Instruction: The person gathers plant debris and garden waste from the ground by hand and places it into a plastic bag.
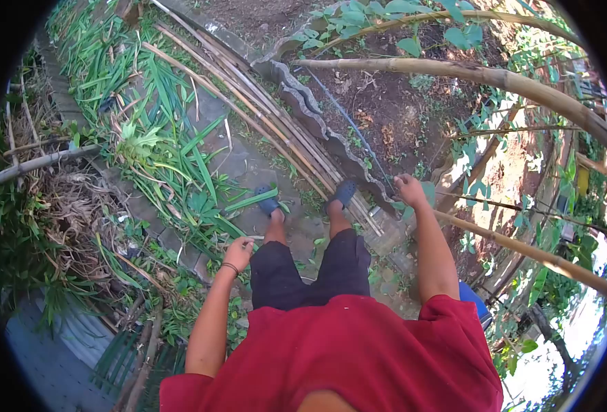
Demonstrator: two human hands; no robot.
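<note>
My right hand (409, 191) is out in front on the right, its fingers closed around the lower end of a thin bluish cord (358, 130). The cord slants up and left over brown soil to the thick bamboo pole. My left hand (239, 253) hangs low beside my left thigh, above leaves and weeds, with a dark band at the wrist. Its fingers are curled together, and a small pale bit shows at the fingertips, too small to name. Between my hands, my feet in dark clogs (343, 193) stand by a bundle of long bamboo poles (269, 113).
Cut green leaves (173, 110) cover the ground at left. A wavy grey edging (310, 110) borders the soil. A thick bamboo pole (454, 69) arches across the upper right, and another (523, 250) slants beside my right arm. Something blue (473, 300) lies behind my right shoulder.
</note>
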